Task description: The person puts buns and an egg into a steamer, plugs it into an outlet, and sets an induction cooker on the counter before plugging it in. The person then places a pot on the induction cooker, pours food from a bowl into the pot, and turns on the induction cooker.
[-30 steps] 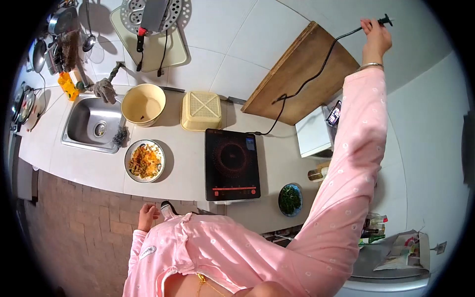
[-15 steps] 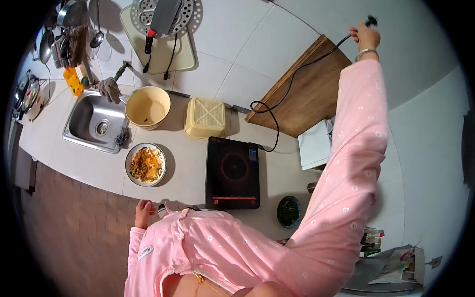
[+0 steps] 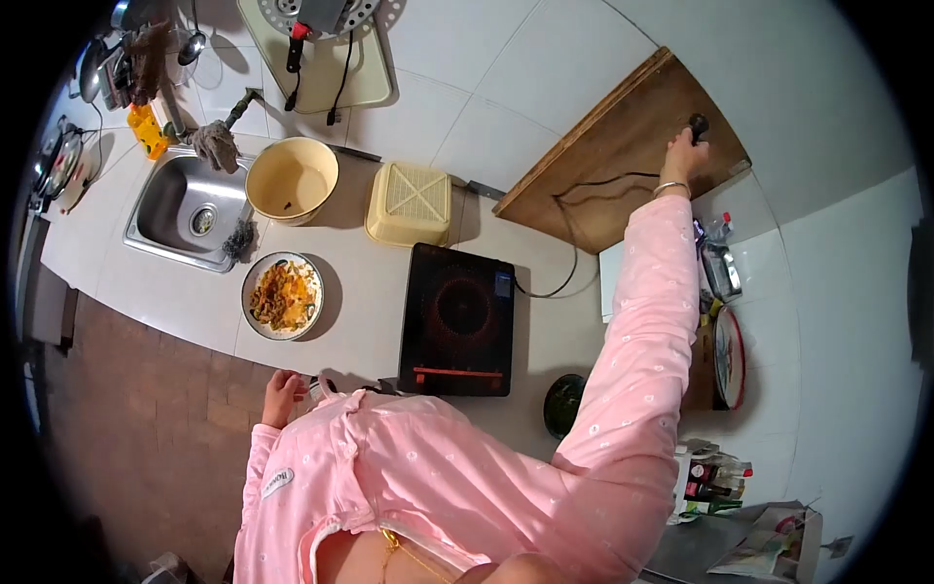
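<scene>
The right hand [image 3: 687, 159] was clamped on the plug [image 3: 699, 126], which jutted away from the sleeve [image 3: 644, 311], before the board [image 3: 623, 136]; the left hand [image 3: 282, 395], far off, had fingers I couldn't read.

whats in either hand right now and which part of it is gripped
The right hand holds the black cord by its plug end, the plug showing beyond the hand. The left hand, loosely curled, appears to hold nothing.
</scene>
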The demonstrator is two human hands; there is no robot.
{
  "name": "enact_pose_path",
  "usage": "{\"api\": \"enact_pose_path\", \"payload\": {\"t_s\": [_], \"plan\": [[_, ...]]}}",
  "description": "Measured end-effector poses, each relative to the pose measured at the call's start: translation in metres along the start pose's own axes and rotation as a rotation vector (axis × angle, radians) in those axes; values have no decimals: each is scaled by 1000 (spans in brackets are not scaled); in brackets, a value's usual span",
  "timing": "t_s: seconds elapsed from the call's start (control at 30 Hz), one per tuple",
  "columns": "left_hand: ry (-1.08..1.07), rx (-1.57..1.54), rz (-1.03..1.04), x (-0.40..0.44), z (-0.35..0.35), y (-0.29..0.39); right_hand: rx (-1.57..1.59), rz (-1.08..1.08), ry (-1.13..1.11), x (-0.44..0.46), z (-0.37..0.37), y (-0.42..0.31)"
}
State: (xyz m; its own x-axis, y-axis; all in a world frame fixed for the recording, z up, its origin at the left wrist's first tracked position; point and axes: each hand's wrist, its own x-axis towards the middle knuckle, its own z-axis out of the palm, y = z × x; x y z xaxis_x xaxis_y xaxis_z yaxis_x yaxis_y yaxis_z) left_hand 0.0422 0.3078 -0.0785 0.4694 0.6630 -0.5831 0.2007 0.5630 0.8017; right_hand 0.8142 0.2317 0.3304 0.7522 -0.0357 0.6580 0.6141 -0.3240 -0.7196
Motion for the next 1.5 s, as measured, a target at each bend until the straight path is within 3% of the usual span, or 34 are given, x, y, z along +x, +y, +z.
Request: {"api": "enact_pose_path", "payload": {"t_s": [0.1, 0.2, 0.33, 0.37, 0.47, 0.5, 0.6, 0.73, 0.87, 0.93, 0.97, 1.03, 1.1, 1.13, 1.17, 1.2, 1.27, 1.33, 1.5], "plan": [[6, 23, -12, -2, -4, -4, 55, 116, -96, -32, -29, -28], [4, 41, -18, -5, -4, -8, 685, 442, -142, -18, -49, -36], [2, 76, -22, -9, -4, -13, 1239, 421, -303, 4, -66, -40], [5, 86, -18, -9, -5, -14, 1298, 485, -232, 12, -64, -41], [29, 76, -24, -12, -10, -21, 1474, 335, -931, 32, -67, -30], [49, 80, -27, -16, -10, -18, 1200, 392, -989, 44, -65, -33], [86, 57, -49, -19, -15, -24, -244, 333, -686, 19, -58, -95], [46, 16, -99, -32, 2, -7, -815, -151, -261, 18, -57, -114], [-150, 130, -40, -12, 21, -8, -789, -362, -423, -17, -50, -129], [-177, 228, 20, -1, 35, 2, -617, -420, -638, -35, -40, -97], [-173, 206, 21, 1, 40, 15, -558, -518, -614, -36, -29, -49], [-145, 100, -35, 7, 48, 34, -414, -496, -736, -55, -19, 35], [-57, -90, -137, 14, 36, 37, -330, -398, -946, -118, -40, 28], [2, -196, -182, 22, 29, 32, -267, -461, -918, -140, -46, 41], [57, -299, -226, 30, 24, 27, -273, -354, -954, -152, -49, 68], [64, -385, -219, 39, 15, 19, -283, -408, -937, -177, -60, 57], [76, -547, -204, 52, -7, 6, -353, -295, -924, -202, -68, 83], [76, -608, -151, 54, -14, 18, -340, -161, -955, -224, -76, 96], [60, -645, -58, 80, -26, 14, -287, -111, -882, -265, -81, 163]]}}
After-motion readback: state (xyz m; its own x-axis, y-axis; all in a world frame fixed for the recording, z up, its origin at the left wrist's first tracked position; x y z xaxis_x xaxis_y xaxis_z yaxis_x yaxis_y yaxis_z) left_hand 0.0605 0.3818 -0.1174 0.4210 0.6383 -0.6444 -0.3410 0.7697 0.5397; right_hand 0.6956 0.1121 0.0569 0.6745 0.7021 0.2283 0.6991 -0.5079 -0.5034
